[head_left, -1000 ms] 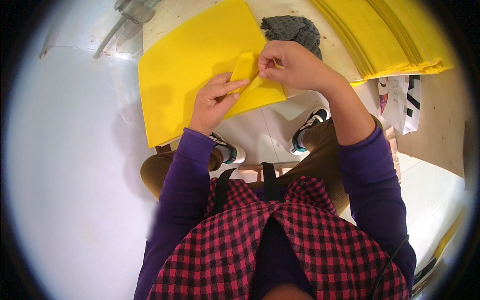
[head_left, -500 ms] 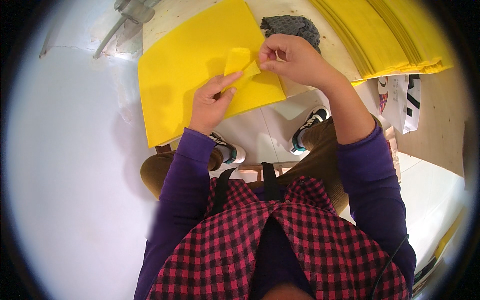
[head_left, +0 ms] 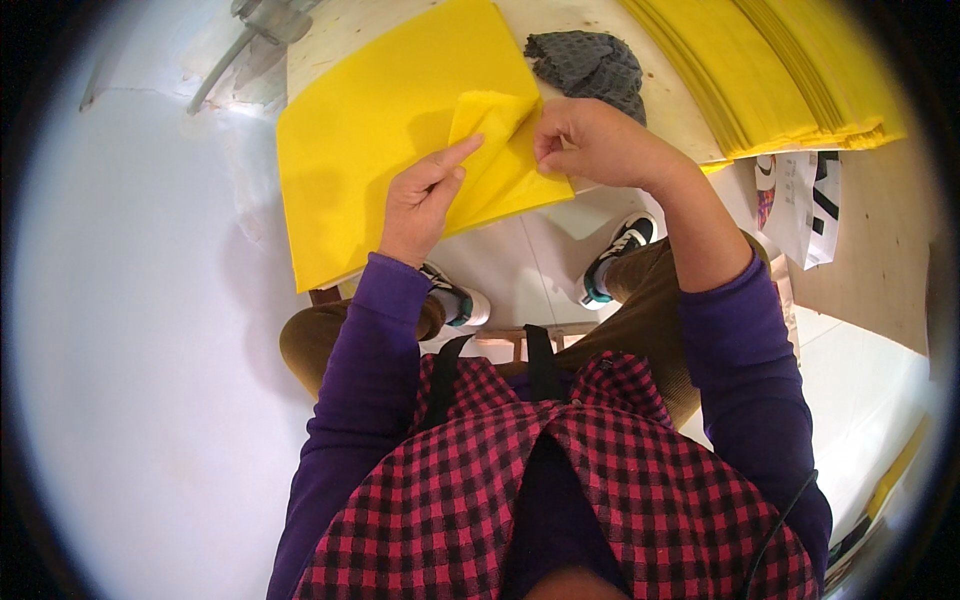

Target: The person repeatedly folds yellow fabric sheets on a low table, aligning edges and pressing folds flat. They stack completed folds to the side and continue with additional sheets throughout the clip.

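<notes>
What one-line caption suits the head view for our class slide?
Left hand and right hand at rumpled yellow sheeting, a crumpled grey cloth beyond.

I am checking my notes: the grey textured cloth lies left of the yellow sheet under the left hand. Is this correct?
Not quite: the grey textured cloth lies right of the yellow sheet under the left hand, as the head view shows.

Hands [head_left: 592,142] at yellow sheet [head_left: 370,150]; dark grey cloth [head_left: 592,68] near.
</notes>
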Demonstrator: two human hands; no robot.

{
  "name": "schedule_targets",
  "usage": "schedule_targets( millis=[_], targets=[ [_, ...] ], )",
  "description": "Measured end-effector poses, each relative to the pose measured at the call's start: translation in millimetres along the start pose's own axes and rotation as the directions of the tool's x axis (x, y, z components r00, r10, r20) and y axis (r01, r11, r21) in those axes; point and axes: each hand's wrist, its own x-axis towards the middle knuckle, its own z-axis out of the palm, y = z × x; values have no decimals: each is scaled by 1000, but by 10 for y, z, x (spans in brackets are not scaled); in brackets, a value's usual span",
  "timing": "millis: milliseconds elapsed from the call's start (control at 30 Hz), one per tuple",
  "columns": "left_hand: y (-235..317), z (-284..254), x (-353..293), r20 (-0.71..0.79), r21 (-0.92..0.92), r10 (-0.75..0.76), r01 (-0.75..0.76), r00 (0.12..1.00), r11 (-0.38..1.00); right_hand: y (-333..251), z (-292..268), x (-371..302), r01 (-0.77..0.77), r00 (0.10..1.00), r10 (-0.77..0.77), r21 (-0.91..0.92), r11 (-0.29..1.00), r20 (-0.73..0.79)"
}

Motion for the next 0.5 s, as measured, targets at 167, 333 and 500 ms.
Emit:
schedule_targets(
  millis=[167, 333, 500],
  targets=[
    [-1, -40, 3, 64, 15, -17, 16, 998, 1000, -39, -9, 46, 202, 974, -204, -34, 979, -98],
    [32, -14, 12, 62, -41, -3, 5, 998, 999, -75, -14, 99, 240, 959, -245, -47, 970, -145],
    [44, -56, 10, 101, 37, -37, 33, 994, 999, -100, -11, 130, 235, 951, -239, -43, 971, -197]
  ],
)
